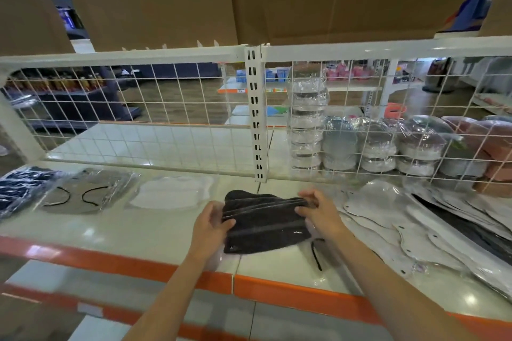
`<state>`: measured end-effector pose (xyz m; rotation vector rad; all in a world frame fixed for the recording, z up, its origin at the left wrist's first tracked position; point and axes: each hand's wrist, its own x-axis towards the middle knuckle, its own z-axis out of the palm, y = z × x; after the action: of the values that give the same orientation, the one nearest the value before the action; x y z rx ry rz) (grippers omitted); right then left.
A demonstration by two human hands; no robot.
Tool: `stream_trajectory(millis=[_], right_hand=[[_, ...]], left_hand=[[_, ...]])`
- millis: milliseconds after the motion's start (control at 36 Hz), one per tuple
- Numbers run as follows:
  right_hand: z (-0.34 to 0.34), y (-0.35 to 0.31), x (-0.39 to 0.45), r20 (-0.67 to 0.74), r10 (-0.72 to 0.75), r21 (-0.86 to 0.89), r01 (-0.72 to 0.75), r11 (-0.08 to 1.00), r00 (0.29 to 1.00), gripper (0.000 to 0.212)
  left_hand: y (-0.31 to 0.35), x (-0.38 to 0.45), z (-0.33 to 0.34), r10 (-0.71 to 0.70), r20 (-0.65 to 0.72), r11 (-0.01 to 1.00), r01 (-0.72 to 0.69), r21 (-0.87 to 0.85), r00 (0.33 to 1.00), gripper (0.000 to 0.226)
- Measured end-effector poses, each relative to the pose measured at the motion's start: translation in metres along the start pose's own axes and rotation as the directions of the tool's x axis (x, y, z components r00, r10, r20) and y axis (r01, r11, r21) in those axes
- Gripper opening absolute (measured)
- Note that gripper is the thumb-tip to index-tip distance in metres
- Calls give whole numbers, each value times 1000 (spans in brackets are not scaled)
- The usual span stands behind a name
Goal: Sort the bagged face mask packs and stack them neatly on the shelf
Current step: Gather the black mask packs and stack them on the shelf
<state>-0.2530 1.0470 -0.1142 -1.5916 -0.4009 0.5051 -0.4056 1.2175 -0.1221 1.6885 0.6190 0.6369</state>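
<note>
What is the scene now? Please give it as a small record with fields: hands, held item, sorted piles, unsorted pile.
left hand: left hand grips the left edge of the black mask pack
right hand: right hand pinches its upper right edge
held item: black mask pack, bagged, low over the shelf
sorted piles: navy packs, grey packs, white pack, side by side on the left
unsorted pile: loose heap of bagged packs on the right
behind: wire mesh back panel

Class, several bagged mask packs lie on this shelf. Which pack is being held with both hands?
The black mask pack at the centre, gripped by the left hand and right hand. The white pack and grey pack lie untouched.
</note>
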Motion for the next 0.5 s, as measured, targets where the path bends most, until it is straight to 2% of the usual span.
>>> stream_trajectory(millis=[83,139,194,250,333,417,500], right_hand=[[1,-16,3,-11,-141,11,141,990,990,27],[-1,-14,3,-1,-185,15,185,983,983,34],[-4,-1,2,33,-131,-4,131,991,991,44],[-6,16,-2,42,-15,1,15,1000,999,51],[-4,33,-8,16,42,47,-43,998,999,41],[4,19,-8,8,-23,-47,24,999,1000,26],[8,-7,-3,-2,-135,-81,135,988,991,25]], left_hand=[[5,7,-9,155,-35,979,-149,137,987,33],[1,7,-13,174,-44,978,-167,127,984,38],[-9,3,-15,133,-35,985,-128,119,991,47],[-19,-3,-14,71,-59,992,-64,113,996,57],[-27,-7,-10,11,-72,994,-3,111,997,51],[-19,-5,-7,49,-42,993,-44,113,998,34],[-2,0,-8,87,-54,992,-82,96,995,37]])
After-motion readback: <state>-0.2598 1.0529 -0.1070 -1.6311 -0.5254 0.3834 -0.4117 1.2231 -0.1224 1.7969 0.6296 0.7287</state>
